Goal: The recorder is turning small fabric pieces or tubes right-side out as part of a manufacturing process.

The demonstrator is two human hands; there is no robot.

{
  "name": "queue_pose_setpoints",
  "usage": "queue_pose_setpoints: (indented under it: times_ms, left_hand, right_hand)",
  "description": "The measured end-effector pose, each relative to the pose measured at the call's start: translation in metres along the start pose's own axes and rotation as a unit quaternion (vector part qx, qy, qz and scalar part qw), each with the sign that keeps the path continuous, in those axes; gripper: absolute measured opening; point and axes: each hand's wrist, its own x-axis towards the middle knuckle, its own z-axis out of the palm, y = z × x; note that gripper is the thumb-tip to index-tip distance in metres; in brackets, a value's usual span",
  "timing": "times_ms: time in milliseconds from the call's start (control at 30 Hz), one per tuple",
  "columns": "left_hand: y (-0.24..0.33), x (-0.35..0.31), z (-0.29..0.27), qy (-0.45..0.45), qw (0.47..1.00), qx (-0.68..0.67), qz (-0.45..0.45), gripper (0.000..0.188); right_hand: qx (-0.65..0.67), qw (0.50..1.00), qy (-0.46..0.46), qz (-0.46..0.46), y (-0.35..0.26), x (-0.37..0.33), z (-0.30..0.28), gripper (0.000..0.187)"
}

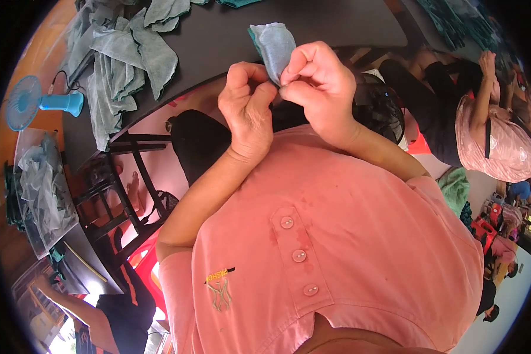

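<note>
In front of my chest I hold up a small folded piece of grey-blue cloth [275, 48] with a darker green edge on its left side. My right hand [321, 91] pinches the lower right edge of it between thumb and forefinger. Beside it, my left hand [248, 106] is closed in a pinch at the cloth's lower tip. The fingertips of both hands nearly meet there and hide that end of the cloth. Whether a thread or needle is between them cannot be made out.
A dark table [218, 35] curves around beyond my hands. Several grey-green cloth pieces [121, 59] lie heaped at its left, near a small blue fan [25, 103]. More dark green cloth [448, 23] lies at the far right. A black stool [124, 183] stands at left; other people sit nearby.
</note>
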Motion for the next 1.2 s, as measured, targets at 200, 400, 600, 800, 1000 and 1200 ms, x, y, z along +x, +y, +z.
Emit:
queue_pose_setpoints:
  times_ms: [200, 400, 600, 800, 1000, 1200]
  left_hand:
    - [0.001, 0.000, 0.011, 0.003, 0.981, -0.145, -0.125, 0.014]
    - [-0.005, -0.001, 0.001, -0.076, 0.988, 0.128, 0.049, 0.017]
    - [0.007, -0.004, -0.008, -0.055, 0.994, -0.022, -0.097, 0.014]
    - [0.018, 0.000, -0.020, -0.084, 0.970, -0.132, -0.187, 0.010]
    - [0.031, -0.007, -0.021, -0.201, 0.941, -0.143, -0.231, 0.016]
    - [0.036, 0.019, -0.019, -0.045, 0.990, -0.072, -0.112, 0.021]
  right_hand:
    - [-0.054, 0.997, 0.025, -0.053, 0.006, 0.012, -0.001, 0.023]
    - [-0.100, 0.989, -0.074, -0.083, 0.009, 0.013, -0.011, 0.026]
    - [-0.198, 0.942, -0.185, -0.199, -0.009, 0.057, -0.031, 0.017]
    - [-0.141, 0.950, -0.271, -0.070, -0.005, 0.055, -0.031, 0.018]
    - [-0.238, 0.900, -0.154, -0.331, 0.001, 0.057, -0.017, 0.022]
    - [-0.279, 0.863, -0.079, -0.413, -0.011, 0.080, -0.012, 0.014]
